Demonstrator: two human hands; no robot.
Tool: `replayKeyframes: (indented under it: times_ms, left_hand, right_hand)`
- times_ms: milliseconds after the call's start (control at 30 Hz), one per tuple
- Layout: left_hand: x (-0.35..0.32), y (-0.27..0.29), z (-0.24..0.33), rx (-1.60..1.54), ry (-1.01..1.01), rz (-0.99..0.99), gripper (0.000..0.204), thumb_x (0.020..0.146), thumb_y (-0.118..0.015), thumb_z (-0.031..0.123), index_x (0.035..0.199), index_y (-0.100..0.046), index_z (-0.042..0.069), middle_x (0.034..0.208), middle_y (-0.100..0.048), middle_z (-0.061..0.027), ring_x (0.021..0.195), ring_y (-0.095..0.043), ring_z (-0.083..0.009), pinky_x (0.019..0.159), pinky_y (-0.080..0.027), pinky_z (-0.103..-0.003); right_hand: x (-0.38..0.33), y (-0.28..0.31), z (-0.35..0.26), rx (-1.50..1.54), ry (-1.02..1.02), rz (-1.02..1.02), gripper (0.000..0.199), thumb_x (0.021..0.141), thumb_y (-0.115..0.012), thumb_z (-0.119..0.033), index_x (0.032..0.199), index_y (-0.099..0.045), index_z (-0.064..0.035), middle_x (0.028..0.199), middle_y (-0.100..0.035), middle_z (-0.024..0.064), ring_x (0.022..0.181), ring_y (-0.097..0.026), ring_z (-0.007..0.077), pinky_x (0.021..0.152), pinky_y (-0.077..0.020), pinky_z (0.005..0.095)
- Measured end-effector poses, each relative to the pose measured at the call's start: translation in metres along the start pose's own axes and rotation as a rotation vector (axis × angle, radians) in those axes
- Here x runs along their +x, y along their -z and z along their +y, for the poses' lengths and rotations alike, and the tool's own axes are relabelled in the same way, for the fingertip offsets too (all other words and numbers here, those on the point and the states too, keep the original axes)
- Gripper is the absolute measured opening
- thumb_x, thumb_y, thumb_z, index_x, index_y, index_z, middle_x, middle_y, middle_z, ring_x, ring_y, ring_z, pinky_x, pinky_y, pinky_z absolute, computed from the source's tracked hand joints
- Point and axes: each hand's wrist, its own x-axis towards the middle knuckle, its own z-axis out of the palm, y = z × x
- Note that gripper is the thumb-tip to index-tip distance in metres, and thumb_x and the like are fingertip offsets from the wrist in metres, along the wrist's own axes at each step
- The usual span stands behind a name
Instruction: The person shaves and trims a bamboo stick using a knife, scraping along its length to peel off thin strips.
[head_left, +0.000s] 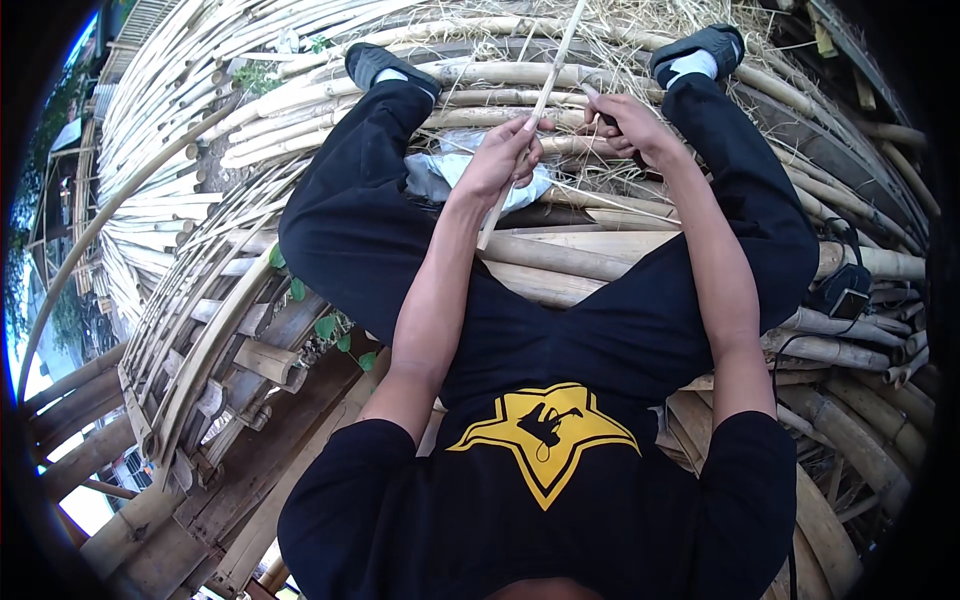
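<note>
My left hand (pixel 503 160) is closed around a long, pale bamboo strip (pixel 553 72). The strip slants from between my thighs up past the top edge of the view. To its right, my right hand (pixel 632 128) is closed on a dark-handled tool (pixel 608 120), mostly covered by my fingers; I cannot make out a blade. A small gap separates this hand from the strip. Crumpled whitish plastic (pixel 428 178) lies beneath my left hand, partly hidden by it.
I sit on stacked bamboo poles (pixel 550 255), legs spread. Straw-like shavings (pixel 620 50) litter the far side. Bundled bamboo (pixel 170 120) fills the left. A black device with a cable (pixel 845 295) rests by my right knee. Green leaves (pixel 335 328) poke out at left.
</note>
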Motion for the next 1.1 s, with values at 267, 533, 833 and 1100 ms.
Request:
replayKeyframes:
  times_ms: [267, 533, 833, 1100]
  left_hand:
    - [0.001, -0.008, -0.001, 0.050, 0.003, -0.061, 0.021, 0.100, -0.041, 0.024, 0.103, -0.050, 0.005, 0.056, -0.033, 0.0052, 0.041, -0.028, -0.0034, 0.035, -0.025, -0.019]
    - [0.005, -0.001, -0.013, 0.156, 0.032, 0.044, 0.024, 0.101, -0.040, 0.027, 0.104, -0.050, 0.005, 0.056, -0.029, 0.0061, 0.041, -0.026, -0.0038, 0.036, -0.027, -0.020]
    - [-0.002, -0.003, -0.010, -0.015, 0.052, 0.008, 0.021, 0.101, -0.038, 0.025, 0.089, -0.043, 0.009, 0.054, -0.027, 0.0050, 0.037, -0.023, -0.0048, 0.031, -0.019, -0.021]
    - [-0.002, -0.004, -0.011, 0.014, 0.041, 0.061, 0.021, 0.100, -0.039, 0.025, 0.089, -0.044, 0.007, 0.055, -0.036, 0.0018, 0.036, -0.026, -0.0046, 0.031, -0.021, -0.020]
  right_hand:
    - [-0.002, 0.021, 0.008, 0.733, -0.194, -0.416, 0.036, 0.099, -0.035, -0.043, 0.081, -0.040, -0.0126, 0.053, -0.026, -0.0101, 0.038, -0.021, 0.0007, 0.034, -0.0212, 0.0184]
    - [-0.001, -0.009, 0.003, -0.104, 0.055, 0.287, 0.040, 0.097, -0.038, -0.044, 0.084, -0.046, -0.0069, 0.058, -0.041, 0.0002, 0.043, -0.033, 0.0124, 0.042, -0.0289, 0.0271]
    - [0.004, -0.008, 0.021, -1.001, 0.404, 0.352, 0.031, 0.093, -0.049, -0.035, 0.097, -0.053, -0.0043, 0.072, -0.061, 0.0225, 0.073, -0.059, 0.0428, 0.066, -0.0447, 0.0514]
    - [-0.004, -0.028, 0.025, -1.096, 0.488, 0.294, 0.032, 0.094, -0.044, -0.038, 0.092, -0.050, -0.0065, 0.067, -0.060, 0.0204, 0.067, -0.060, 0.0411, 0.060, -0.0447, 0.0521]
